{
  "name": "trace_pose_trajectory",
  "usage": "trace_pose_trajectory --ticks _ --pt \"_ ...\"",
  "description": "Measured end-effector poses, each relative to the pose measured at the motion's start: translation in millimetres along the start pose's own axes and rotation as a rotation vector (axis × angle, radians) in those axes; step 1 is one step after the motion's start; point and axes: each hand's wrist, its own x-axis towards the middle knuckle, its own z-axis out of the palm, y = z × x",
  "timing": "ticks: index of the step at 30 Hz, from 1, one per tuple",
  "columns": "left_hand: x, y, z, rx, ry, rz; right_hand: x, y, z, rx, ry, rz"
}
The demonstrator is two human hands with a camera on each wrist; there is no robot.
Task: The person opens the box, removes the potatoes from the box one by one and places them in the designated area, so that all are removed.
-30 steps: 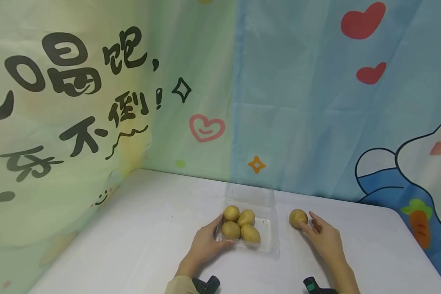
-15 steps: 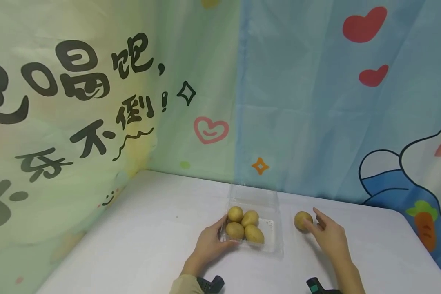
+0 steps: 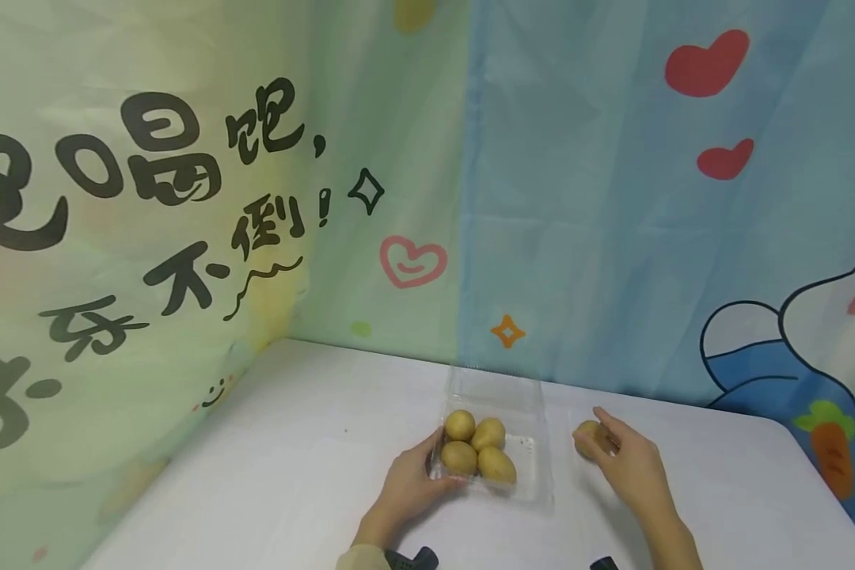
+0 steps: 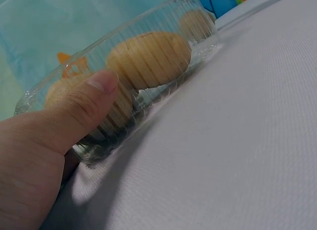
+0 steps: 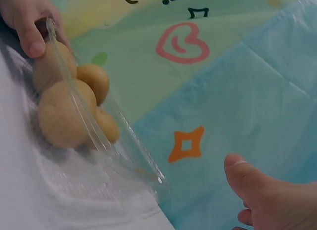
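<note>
My left hand (image 3: 416,479) grips the left end of a clear plastic clamshell box (image 3: 530,471), with its thumb on the near wall. The box's lid (image 3: 495,388) lies folded back. Several potatoes (image 3: 496,465) fill the left part of the box. My right hand (image 3: 634,467) is over a loose potato (image 3: 586,440) on the table to the right of the box, thumb and fingers spread and partly covering it. In the left wrist view, this potato (image 4: 195,26) shows through the box, below the fingertips. Nothing shows between the right thumb (image 5: 242,173) and fingers in the right wrist view.
A white cloth-covered table (image 3: 299,475) lies beneath everything. Printed curtains (image 3: 577,198) hang along its back and left sides, close behind the folded-back lid.
My right hand has shifted left over the loose potato, and its thumb now overlaps the potato. The left hand keeps its hold on the box. The head view has tilted slightly.
</note>
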Motion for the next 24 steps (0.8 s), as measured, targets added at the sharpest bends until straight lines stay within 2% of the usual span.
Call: trace_pose_trajectory --ticks 8,17,24 --pt "1.3 1.9 1.5 0.016 -0.013 0.006 -7.3 -21 12 -0.035 0.012 -0.108" --pt "1.5 2.2 0.5 0.000 -0.012 -0.002 -8.3 -38 30 0.081 -0.086 -0.130" --pt "0.1 4.9 -1.6 -0.009 -0.017 -0.015 -10.0 -47 43 0.066 -0.114 -0.133"
